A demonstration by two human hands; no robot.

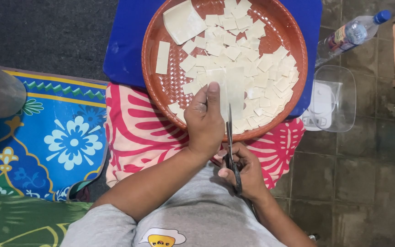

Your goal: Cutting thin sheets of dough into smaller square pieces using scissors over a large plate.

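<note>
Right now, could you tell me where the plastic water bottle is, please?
In the head view, the plastic water bottle lies on the tiled floor at upper right, beyond the clear plastic container, right of the round tray.

A pale dough strip [227, 89], held upright at frame centre, meets dark-handled scissors [231, 151] pointing up, above small cut squares [248, 68] heaped in the round brown tray [154, 91].

The left hand [205, 122] holds up a thin, pale sheet of dough [228, 89] over a round brown basket tray [157, 80]. The right hand [245, 171] holds scissors [230, 146], and the blade points up beside the sheet. Lots of small dough squares [252, 68] lie in the tray. The tray sits on a blue stool [124, 41]. A water bottle [350, 34] lies on the tiled floor near a clear plastic box [339, 98]. A flowery mat [56, 137] is on the left.
</note>
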